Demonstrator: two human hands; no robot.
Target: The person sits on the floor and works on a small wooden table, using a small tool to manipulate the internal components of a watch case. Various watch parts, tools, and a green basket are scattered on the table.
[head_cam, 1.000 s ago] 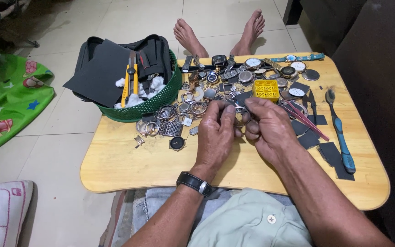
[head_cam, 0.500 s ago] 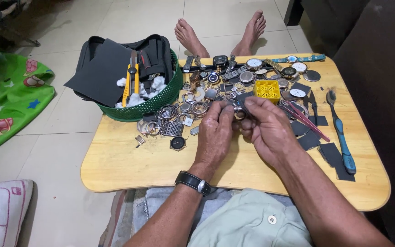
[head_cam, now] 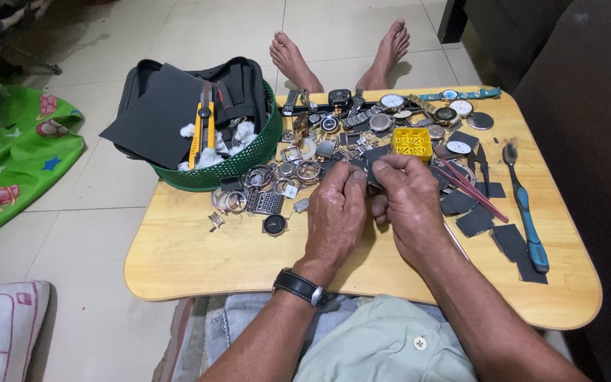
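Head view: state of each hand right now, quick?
Left hand: closed, fingertips pinching a small dark flat piece with the right.
Right hand: closed on the same piece; what it is cannot be told.

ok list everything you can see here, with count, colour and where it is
low table: one, pale wood, over the person's lap
basket: one, green, table's far left corner, holding black bags, black sheets, a yellow-handled tool and white cotton
watch parts: many, silver and dark, piled across the table's middle and far edge
small tray: one, yellow, beyond the hands
dark sheet pieces: several, black, on the table at right
toothbrush: one, blue, near the right edge
mat: one, green, on the floor at left
feet: two, bare, beyond the table
left hand: wristwatch on, pinching a small dark piece
right hand: same piece in its grip
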